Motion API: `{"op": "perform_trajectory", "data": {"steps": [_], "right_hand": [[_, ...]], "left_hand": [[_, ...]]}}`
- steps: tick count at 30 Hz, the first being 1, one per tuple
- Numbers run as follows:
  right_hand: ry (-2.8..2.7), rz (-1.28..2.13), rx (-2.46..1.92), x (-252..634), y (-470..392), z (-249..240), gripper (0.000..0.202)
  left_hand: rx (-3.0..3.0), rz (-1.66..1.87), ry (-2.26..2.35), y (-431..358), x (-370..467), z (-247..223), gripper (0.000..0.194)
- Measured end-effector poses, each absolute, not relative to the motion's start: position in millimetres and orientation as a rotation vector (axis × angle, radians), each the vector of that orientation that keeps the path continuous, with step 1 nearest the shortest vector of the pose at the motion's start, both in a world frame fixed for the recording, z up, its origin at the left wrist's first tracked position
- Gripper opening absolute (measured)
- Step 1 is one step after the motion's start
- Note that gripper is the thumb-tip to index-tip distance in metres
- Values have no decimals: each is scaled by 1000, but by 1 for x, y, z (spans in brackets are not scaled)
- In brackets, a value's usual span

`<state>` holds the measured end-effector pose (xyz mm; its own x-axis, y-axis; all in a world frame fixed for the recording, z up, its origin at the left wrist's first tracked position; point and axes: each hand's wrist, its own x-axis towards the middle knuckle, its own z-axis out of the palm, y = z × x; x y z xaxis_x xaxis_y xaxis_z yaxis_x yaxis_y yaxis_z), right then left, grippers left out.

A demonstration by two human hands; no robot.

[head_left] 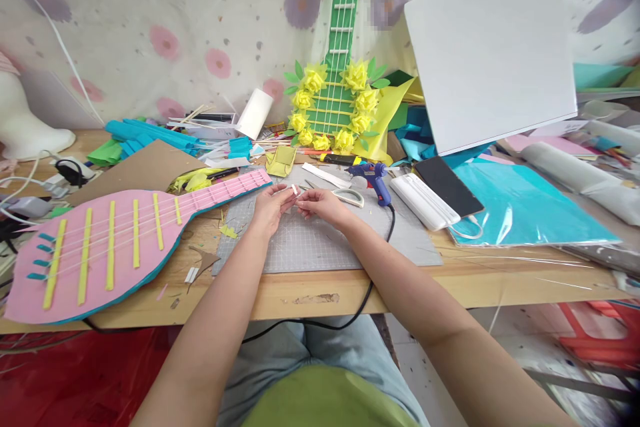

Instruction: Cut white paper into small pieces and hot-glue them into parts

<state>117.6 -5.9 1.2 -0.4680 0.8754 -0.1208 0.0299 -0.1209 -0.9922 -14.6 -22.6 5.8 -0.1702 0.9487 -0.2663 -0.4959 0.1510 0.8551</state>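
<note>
Over the grey cutting mat (320,247), my left hand (273,207) pinches a small white piece (294,190), perhaps paper, between thumb and fingers. My right hand (320,205) is closed in a pinch right beside it, fingertips near that piece; what it grips is too small to make out. Scissors (356,198) with pale handles lie just behind my right hand. Farther right a blue glue gun (375,181) rests on the mat, its black cord running off the front edge. Behind my hands lies a white strip (327,175).
A pink paper lute (170,227) with yellow bars lies at left. A green stringed model (336,93) with yellow flowers leans at the back. On the right are a white power strip (424,201), a black phone (449,185), a white board (490,47) and blue sheets (530,203).
</note>
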Motion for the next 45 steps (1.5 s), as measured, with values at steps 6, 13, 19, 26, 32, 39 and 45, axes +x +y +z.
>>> {"op": "perform_trajectory", "data": {"steps": [6, 13, 19, 26, 32, 39, 45], "right_hand": [[-1523, 1640, -1031, 116, -6, -2, 23], [-1640, 1596, -1134, 134, -7, 19, 25], [-2207, 1219, -1711, 232, 1, 55, 38], [-2002, 390, -2113, 267, 21, 36, 55], [-1684, 427, -2074, 241, 32, 9, 47], [-1528, 1014, -1258, 221, 2, 24, 40], [-1821, 1276, -1150, 189, -14, 26, 39]], "left_hand": [[567, 1363, 1080, -23, -15, 5, 23], [551, 1410, 1078, -21, -17, 4, 22], [550, 1414, 1073, -20, -18, 4, 22], [564, 1384, 1076, -22, -16, 4, 23], [578, 1393, 1108, -21, -17, 2, 27], [582, 1381, 1145, -21, -13, 2, 30], [609, 1345, 1139, -23, -14, 1, 30]]}}
